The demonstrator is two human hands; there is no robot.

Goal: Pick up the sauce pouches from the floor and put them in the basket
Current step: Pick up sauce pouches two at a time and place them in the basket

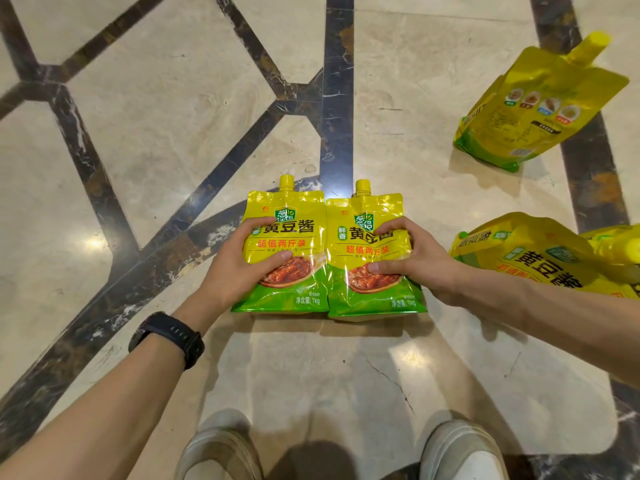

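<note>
Two yellow-and-green sauce pouches with yellow spout caps sit side by side in front of me. My left hand (242, 263) grips the left pouch (291, 282) by its left edge, thumb across the front. My right hand (412, 258) grips the right pouch (363, 216) by its right edge, thumb and fingers on its face. Whether the two pouches touch the floor I cannot tell. Another pouch (540, 109) stands on the floor at the upper right, its back showing. More pouches (533, 258) lie at the right edge behind my right forearm. No basket is in view.
Polished marble floor (166, 109) with dark inlaid bands runs all around. My two shoes (460, 452) are at the bottom edge, just behind the held pouches. A black watch (166, 336) is on my left wrist.
</note>
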